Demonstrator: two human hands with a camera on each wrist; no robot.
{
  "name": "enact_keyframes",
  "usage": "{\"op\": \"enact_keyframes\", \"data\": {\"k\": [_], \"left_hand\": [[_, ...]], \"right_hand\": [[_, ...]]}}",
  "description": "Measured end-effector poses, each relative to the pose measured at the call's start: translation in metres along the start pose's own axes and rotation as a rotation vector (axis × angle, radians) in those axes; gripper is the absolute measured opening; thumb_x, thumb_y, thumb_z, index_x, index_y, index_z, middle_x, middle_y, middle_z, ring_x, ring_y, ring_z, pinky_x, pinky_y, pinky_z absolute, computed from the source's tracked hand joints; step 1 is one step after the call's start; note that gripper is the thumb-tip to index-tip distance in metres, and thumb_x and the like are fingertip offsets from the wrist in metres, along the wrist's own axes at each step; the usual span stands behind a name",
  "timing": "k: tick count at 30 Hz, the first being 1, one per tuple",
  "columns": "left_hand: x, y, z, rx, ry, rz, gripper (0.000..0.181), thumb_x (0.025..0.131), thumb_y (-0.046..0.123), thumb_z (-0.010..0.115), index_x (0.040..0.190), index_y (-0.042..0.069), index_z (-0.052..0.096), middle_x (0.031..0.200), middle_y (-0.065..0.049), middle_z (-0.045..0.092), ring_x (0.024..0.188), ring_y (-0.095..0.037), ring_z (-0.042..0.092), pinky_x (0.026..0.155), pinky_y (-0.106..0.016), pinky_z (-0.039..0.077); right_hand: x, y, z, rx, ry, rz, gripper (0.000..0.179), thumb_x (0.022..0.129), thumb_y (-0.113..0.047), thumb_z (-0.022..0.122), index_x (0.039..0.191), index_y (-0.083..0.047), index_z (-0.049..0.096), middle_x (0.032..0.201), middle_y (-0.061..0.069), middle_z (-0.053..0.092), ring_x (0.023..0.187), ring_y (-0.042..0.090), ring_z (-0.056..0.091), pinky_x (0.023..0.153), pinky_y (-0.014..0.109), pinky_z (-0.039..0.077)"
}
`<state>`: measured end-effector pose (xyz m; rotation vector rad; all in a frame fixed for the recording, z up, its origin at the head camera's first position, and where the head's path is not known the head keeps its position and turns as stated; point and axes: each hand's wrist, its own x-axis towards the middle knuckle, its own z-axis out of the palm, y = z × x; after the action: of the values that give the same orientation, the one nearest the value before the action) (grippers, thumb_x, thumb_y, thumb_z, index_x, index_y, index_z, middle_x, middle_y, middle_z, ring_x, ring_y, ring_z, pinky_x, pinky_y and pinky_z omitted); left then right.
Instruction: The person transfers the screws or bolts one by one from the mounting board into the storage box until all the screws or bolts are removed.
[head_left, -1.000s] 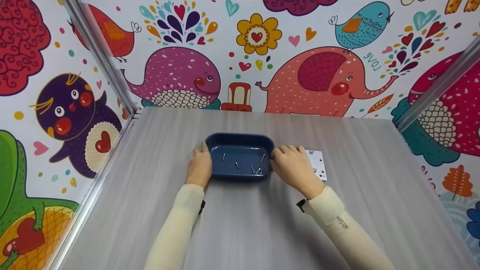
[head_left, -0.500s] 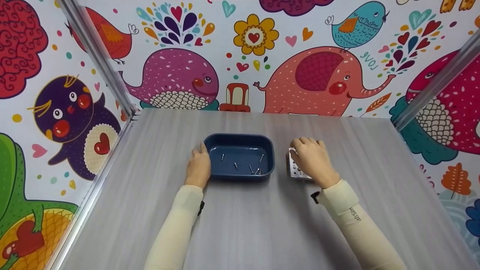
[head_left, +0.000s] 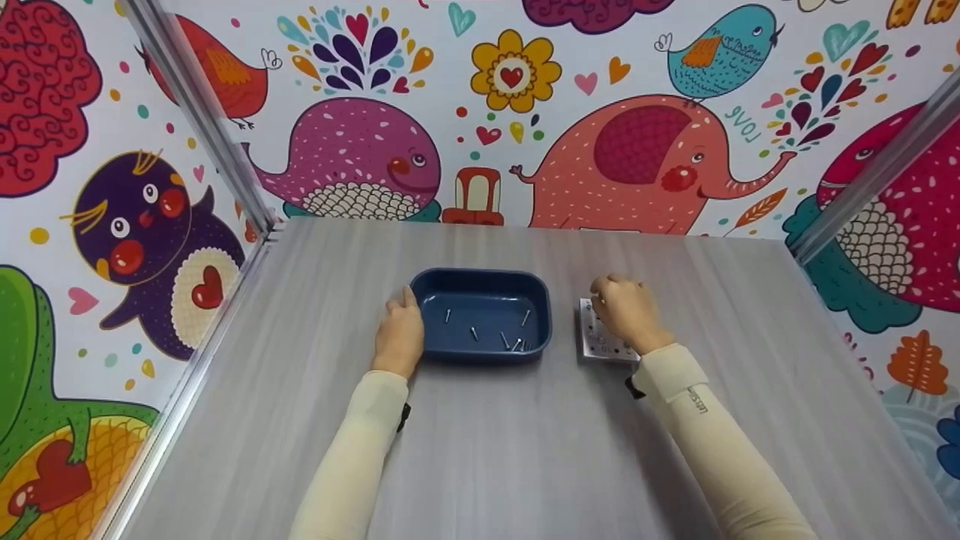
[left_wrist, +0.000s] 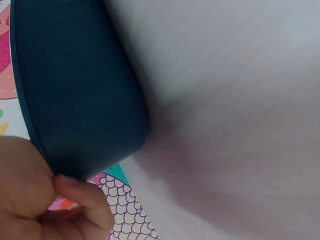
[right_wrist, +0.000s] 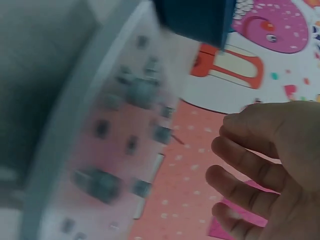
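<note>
A dark blue rectangular tray stands mid-table with several small metal screws lying loose inside. My left hand grips its left end; in the left wrist view the thumb and fingers close on the rim at one corner. To the right of the tray lies a silvery metal plate with rows of holes. Several bolt-like pieces stand up from it in the blurred right wrist view. My right hand is over the plate's far right part, fingers loosely bent, with nothing visible in them.
The grey wood-grain table meets a cartoon-printed back wall behind the tray. Metal corner posts rise at the left and right back corners, with printed panels at both sides.
My right hand has left the tray's right rim and moved right over the metal plate, uncovering more of its left part. The left hand and tray stay put.
</note>
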<state>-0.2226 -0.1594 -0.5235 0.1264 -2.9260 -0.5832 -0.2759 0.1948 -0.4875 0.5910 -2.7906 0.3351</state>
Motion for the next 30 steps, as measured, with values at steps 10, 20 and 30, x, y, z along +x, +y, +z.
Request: {"op": "enact_keyframes", "data": {"k": [10,20,30], "left_hand": [[0.0,0.001,-0.001,-0.015,-0.029,-0.014,0.047,0.103,-0.006,0.04,0.148,-0.013,0.034,0.122,-0.04,0.051,0.099,-0.046,0.063,0.08,-0.051,0.056],[0.001,0.002,0.0,-0.002,-0.032,-0.016,0.049,0.101,-0.009,0.04,0.149,-0.012,0.034,0.124,-0.04,0.051,0.099,-0.047,0.063,0.08,-0.05,0.056],[0.002,0.001,0.0,0.01,-0.011,-0.015,0.048,0.101,-0.007,0.042,0.148,-0.012,0.036,0.12,-0.041,0.051,0.088,-0.045,0.066,0.073,-0.05,0.057]], "right_hand": [[-0.004,0.006,0.024,-0.014,-0.084,0.052,0.012,0.092,-0.008,0.067,0.089,0.003,0.072,0.079,0.014,0.065,0.069,0.029,0.062,0.063,0.047,0.053],[-0.002,0.006,0.028,-0.076,-0.074,0.035,0.016,0.092,-0.008,0.065,0.08,0.002,0.066,0.075,0.015,0.062,0.071,0.035,0.062,0.067,0.057,0.051],[0.001,0.003,0.01,-0.105,0.0,-0.016,0.011,0.089,-0.002,0.065,0.082,0.007,0.064,0.079,0.021,0.063,0.074,0.042,0.064,0.064,0.058,0.052]]}}
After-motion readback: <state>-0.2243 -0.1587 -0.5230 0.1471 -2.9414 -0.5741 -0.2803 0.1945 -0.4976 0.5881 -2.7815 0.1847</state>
